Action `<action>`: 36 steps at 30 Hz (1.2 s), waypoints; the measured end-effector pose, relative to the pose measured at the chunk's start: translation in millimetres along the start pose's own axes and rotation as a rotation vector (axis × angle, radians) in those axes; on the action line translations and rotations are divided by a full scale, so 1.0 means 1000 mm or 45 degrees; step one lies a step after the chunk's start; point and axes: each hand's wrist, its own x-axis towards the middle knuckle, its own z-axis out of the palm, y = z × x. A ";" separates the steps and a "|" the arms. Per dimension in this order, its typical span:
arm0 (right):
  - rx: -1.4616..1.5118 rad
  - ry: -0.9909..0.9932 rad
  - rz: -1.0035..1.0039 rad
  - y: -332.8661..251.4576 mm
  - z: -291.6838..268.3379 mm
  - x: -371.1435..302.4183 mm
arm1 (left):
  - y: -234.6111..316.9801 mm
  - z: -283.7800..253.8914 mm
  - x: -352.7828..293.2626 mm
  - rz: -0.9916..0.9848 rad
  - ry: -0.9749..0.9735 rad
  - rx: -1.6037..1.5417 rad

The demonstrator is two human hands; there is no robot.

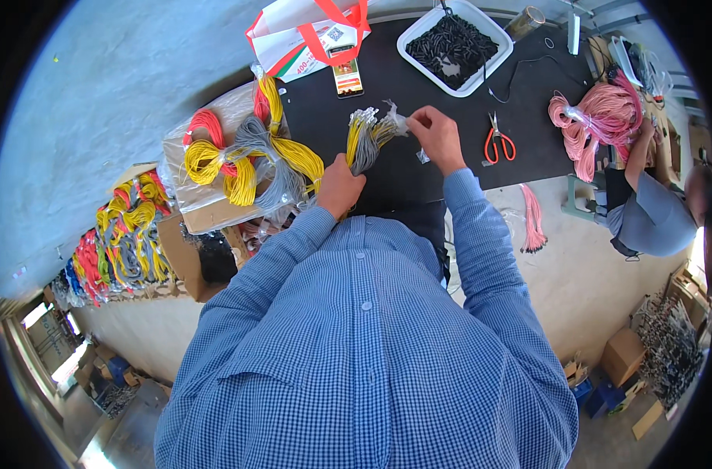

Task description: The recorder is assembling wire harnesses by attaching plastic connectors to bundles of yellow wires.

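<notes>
My left hand (341, 187) is closed around a bundle of grey and yellow wires (363, 148), whose ends fan upward with small white tips. To the right, my right hand (438, 141) pinches a piece of clear plastic film (399, 123) at the wires' right-hand ends. Whether the film is still wrapped around some of those ends cannot be made out. Orange-handled scissors (496, 143) lie on the black tabletop (469, 117), right of my right hand. Beyond the bundle, a phone (346, 76) with a lit screen rests against a white and red bag (293, 39).
Coiled yellow, red and grey wire bundles (250, 156) lie on cardboard at my left. A white tray (403, 39) of small black parts stands at the back. Pink wire bundles (598, 117) lie at the right, beside a seated person (656, 211). More pink wires (532, 219) hang below the table edge.
</notes>
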 end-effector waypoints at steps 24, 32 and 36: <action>1.321 0.195 0.926 0.056 -0.021 0.007 | -0.017 0.000 0.007 0.004 0.134 -0.309; -0.520 0.437 0.304 0.148 -0.034 -0.015 | -0.030 -0.024 -0.001 -0.022 0.044 -0.468; -0.864 0.180 0.050 0.157 0.029 -0.027 | -0.035 -0.023 -0.004 -0.078 0.045 -0.410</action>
